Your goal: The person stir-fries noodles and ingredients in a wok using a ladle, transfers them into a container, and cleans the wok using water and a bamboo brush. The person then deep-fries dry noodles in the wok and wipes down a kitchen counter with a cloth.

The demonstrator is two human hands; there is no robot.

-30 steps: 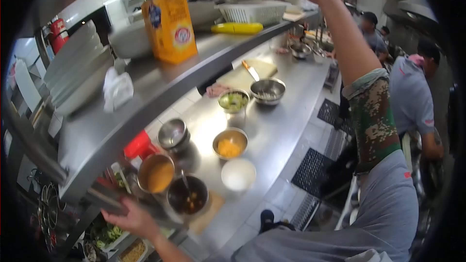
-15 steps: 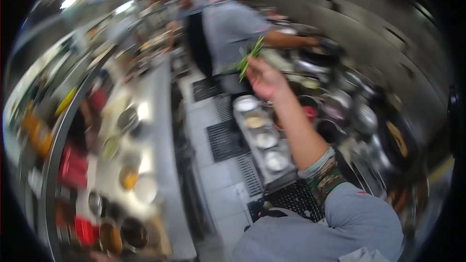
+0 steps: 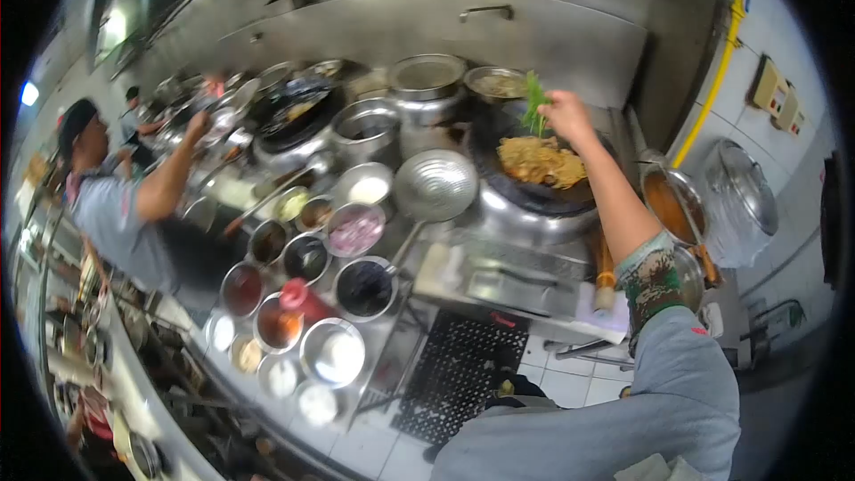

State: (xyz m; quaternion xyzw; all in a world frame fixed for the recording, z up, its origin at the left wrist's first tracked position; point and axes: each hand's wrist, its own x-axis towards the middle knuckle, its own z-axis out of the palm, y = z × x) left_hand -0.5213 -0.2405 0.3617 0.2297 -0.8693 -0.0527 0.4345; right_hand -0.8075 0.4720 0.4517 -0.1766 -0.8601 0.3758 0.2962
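My right hand (image 3: 568,118) is closed on a bunch of green stalks (image 3: 535,104), pinched at the fingertips, which looks like chives or spring onion. It hangs above the rim of a black wok (image 3: 485,147). Inside the wok lies a heap of browned noodles (image 3: 541,164), just below the greens. A camouflage cuff and grey sleeve cover my right arm. My left hand is out of view.
A large perforated ladle (image 3: 435,185) rests left of the wok. Several metal pots of ingredients, a red bottle (image 3: 305,299) and a lidded steel pot (image 3: 427,77) stand nearby. A co-worker (image 3: 125,205) works at another wok on the left. A black floor mat (image 3: 463,374) lies below.
The view has swung right from the aisle to the stove. My right hand, still holding the greens, is now over the wok of noodles.
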